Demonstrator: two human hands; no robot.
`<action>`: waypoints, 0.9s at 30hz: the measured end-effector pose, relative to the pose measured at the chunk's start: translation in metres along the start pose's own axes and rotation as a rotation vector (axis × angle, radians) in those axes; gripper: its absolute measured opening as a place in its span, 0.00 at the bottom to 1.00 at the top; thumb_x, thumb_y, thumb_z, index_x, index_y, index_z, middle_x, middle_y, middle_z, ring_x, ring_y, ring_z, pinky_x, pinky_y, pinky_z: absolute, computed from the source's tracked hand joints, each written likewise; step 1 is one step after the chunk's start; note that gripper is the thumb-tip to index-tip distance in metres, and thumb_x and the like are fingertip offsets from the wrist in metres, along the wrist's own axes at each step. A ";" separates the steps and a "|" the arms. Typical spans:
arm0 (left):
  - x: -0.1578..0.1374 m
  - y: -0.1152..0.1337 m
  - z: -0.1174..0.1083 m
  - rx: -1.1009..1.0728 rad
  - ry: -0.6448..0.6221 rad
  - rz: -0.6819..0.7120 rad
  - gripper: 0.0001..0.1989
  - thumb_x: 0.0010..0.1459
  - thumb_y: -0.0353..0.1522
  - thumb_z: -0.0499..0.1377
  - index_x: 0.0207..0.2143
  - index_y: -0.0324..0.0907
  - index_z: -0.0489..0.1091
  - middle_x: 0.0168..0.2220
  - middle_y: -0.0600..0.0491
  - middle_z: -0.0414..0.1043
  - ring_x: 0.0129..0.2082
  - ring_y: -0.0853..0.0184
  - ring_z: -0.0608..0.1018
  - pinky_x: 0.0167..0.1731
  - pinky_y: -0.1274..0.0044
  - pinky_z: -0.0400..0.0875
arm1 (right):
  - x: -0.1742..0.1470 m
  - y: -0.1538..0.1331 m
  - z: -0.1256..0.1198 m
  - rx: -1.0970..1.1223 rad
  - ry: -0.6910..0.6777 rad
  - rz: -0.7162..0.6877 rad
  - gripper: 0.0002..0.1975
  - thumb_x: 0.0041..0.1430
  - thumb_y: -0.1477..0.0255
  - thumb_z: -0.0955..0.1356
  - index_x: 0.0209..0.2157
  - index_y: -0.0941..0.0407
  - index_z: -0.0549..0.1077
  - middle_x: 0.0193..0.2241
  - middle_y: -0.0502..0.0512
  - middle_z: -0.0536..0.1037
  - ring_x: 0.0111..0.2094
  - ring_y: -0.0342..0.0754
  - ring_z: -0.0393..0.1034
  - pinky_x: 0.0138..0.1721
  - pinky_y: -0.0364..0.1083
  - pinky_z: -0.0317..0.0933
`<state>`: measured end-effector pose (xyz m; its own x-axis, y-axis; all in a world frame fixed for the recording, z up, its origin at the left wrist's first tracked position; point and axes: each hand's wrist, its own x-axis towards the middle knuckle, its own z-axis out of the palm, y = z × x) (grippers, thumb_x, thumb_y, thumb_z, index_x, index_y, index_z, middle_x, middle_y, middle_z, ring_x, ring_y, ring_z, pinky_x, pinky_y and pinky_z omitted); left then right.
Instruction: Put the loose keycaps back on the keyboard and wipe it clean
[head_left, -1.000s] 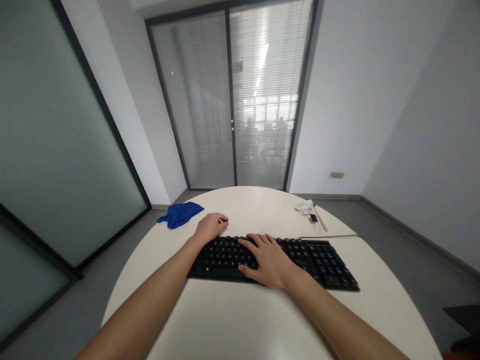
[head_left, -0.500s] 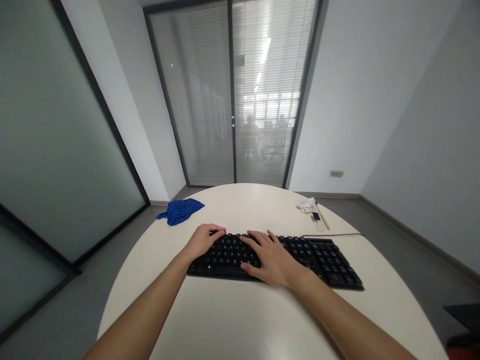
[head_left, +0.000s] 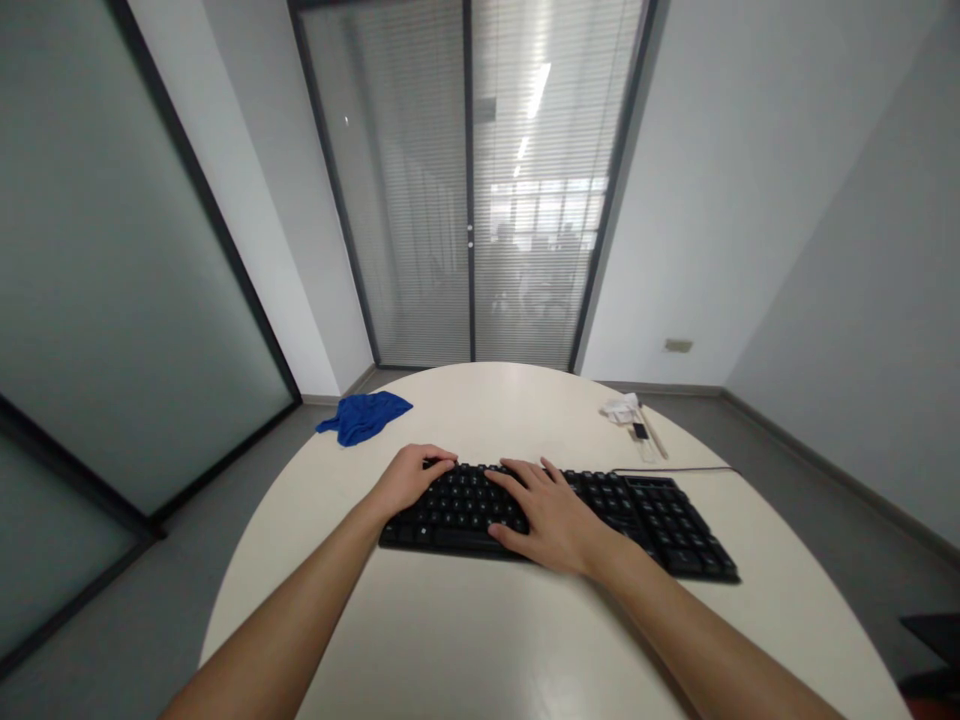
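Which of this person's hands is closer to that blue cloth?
Left. The left hand is at the left end of the black keyboard, nearer the person than the blue cloth and slightly right. The right hand lies over the keyboard's middle, farther right.

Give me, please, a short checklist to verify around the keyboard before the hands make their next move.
1. Keyboard resting on the table: ok.
2. Right hand spread over the keys: ok.
3. Left hand free of any small object: cannot tell, fingertips partly hidden.
4. Blue cloth apart from the keyboard: ok.
5. Cable clear of both hands: ok.
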<state>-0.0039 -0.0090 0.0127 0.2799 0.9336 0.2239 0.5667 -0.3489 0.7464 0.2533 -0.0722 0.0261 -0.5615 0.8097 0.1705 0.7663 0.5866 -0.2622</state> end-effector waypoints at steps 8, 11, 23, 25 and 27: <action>-0.003 -0.001 0.001 0.196 0.026 0.092 0.10 0.61 0.37 0.60 0.38 0.46 0.80 0.42 0.53 0.81 0.44 0.61 0.80 0.50 0.72 0.71 | 0.000 0.000 -0.001 0.002 0.000 -0.003 0.34 0.62 0.51 0.65 0.66 0.50 0.60 0.65 0.62 0.62 0.65 0.61 0.54 0.67 0.66 0.37; -0.006 0.008 -0.004 0.282 -0.031 0.131 0.12 0.63 0.38 0.57 0.40 0.47 0.80 0.44 0.53 0.80 0.46 0.61 0.79 0.50 0.73 0.70 | 0.000 -0.001 -0.002 0.000 -0.003 -0.006 0.35 0.62 0.51 0.65 0.66 0.50 0.60 0.65 0.63 0.62 0.65 0.61 0.54 0.66 0.66 0.38; -0.021 0.033 -0.010 0.608 -0.170 0.136 0.17 0.66 0.36 0.53 0.51 0.50 0.77 0.55 0.51 0.75 0.54 0.55 0.75 0.55 0.67 0.66 | 0.000 -0.001 0.000 -0.004 0.013 -0.004 0.34 0.62 0.51 0.65 0.65 0.50 0.61 0.65 0.63 0.62 0.65 0.61 0.55 0.67 0.66 0.38; -0.023 0.032 -0.007 0.626 -0.163 0.126 0.16 0.65 0.36 0.53 0.50 0.50 0.78 0.55 0.51 0.75 0.53 0.55 0.76 0.55 0.66 0.66 | -0.001 -0.001 0.000 -0.003 0.016 -0.003 0.34 0.62 0.51 0.65 0.65 0.50 0.61 0.65 0.63 0.62 0.65 0.60 0.54 0.67 0.67 0.38; -0.025 0.031 -0.004 0.614 -0.140 0.111 0.16 0.65 0.36 0.54 0.49 0.50 0.78 0.55 0.50 0.75 0.54 0.54 0.75 0.55 0.66 0.66 | -0.001 0.000 0.001 0.000 0.016 -0.001 0.34 0.62 0.51 0.65 0.66 0.50 0.60 0.65 0.63 0.61 0.66 0.61 0.54 0.67 0.67 0.38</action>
<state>0.0040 -0.0426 0.0328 0.4376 0.8841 0.1639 0.8576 -0.4652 0.2194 0.2534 -0.0727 0.0254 -0.5572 0.8094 0.1855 0.7659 0.5873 -0.2616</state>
